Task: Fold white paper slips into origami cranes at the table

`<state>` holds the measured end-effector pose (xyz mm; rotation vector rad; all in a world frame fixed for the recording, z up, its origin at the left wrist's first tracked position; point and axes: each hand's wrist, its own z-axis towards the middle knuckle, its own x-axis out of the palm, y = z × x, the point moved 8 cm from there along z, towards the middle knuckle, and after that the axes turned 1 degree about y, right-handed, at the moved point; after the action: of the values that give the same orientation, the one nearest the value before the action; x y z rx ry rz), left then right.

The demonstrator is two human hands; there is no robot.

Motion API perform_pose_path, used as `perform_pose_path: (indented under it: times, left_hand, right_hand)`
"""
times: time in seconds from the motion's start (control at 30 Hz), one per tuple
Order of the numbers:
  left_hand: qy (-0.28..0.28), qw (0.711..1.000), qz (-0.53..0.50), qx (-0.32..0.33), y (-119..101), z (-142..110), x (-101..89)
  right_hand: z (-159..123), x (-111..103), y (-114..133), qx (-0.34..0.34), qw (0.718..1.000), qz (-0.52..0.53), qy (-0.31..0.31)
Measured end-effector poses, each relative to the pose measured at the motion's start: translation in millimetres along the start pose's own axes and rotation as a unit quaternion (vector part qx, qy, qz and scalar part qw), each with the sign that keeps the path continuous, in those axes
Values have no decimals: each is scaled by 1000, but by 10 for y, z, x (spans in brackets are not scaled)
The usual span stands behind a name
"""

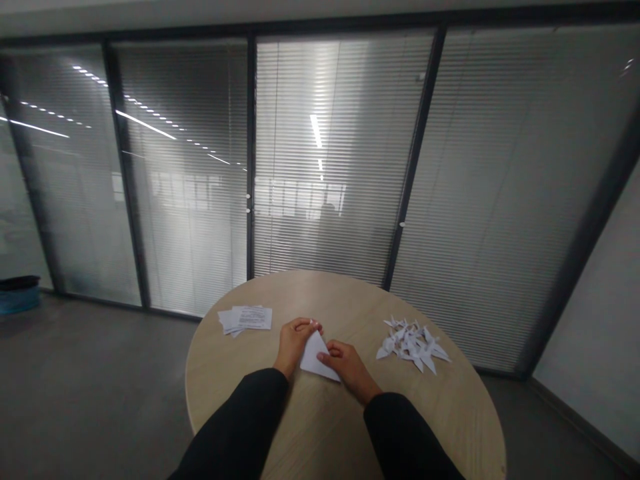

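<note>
Between my hands is a white sheet of paper (pixel 316 360), folded into a triangle with its point away from me. My left hand (pixel 294 343) pinches it near that top point, fingers curled together. The thumb of my right hand (pixel 347 365) presses on its right side, with the fingers bent around the edge. To the right lies a pile of white folded paper cranes (pixel 414 345), pointed wings sticking out. A few loose paper sheets (pixel 254 318), the top one printed, overlap on the left.
All of this is on a round light-wood table (pixel 320 287). Behind it stands a glass partition with blinds (pixel 320 240) in dark frames. A blue container (pixel 19 297) sits on the floor at the far left, and a white wall (pixel 595 347) rises at the right.
</note>
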<state>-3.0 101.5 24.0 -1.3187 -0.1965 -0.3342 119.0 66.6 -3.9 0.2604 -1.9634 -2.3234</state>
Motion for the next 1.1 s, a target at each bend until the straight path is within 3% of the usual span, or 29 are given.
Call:
perform_pose_path:
  times: [0.67,0.93,1.1]
  left_hand:
    - [9,998,-57,-8,57,1,-6]
    - [-36,999,-23,11,57,-1,-85]
    - [-44,998,-40,-22,86,-3,-72]
  right_hand:
    - [25,-39,-24,-5,1000,-27,-12]
    - [-7,27,23,10,1000,-24,6]
    - [-3,20,0,11,1000,-18,19]
